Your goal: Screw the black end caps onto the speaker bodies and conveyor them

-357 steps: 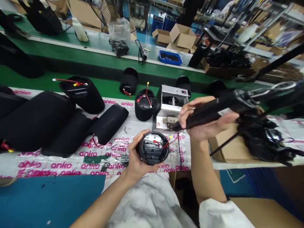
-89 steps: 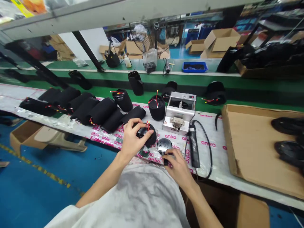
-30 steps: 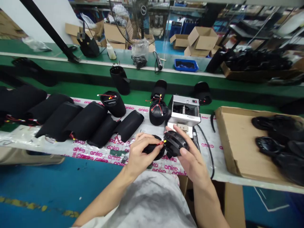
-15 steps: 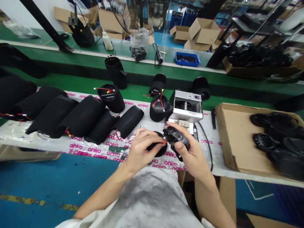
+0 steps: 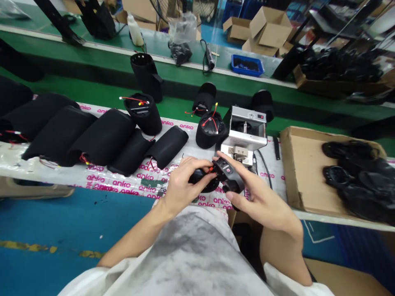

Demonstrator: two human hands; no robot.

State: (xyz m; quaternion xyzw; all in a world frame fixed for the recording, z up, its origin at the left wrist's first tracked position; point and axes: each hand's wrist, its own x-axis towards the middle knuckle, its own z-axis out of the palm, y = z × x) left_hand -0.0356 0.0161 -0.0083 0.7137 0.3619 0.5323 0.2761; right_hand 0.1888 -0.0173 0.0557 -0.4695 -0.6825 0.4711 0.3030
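The left hand (image 5: 185, 181) clamps a round black housing (image 5: 200, 181); the right hand (image 5: 259, 205) grips a black cap (image 5: 230, 174) just beside it, above plastic film (image 5: 123, 183) printed "anko" in pink.

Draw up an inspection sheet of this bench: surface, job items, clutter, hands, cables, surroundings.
Surface: white plastic sheeting printed with pink "anko" lettering.
Job items: black round housing and black disc cap, held together; black cylindrical bodies lie nearby, beside a silver bench machine.
Clutter: cardboard tray of black parts at right.
Hands: left hand grips the housing; right hand grips the cap.
Cables: red and yellow wires where housing and cap meet; black cord beside the machine.
Surroundings: green conveyor belt, cardboard boxes, blue crate.
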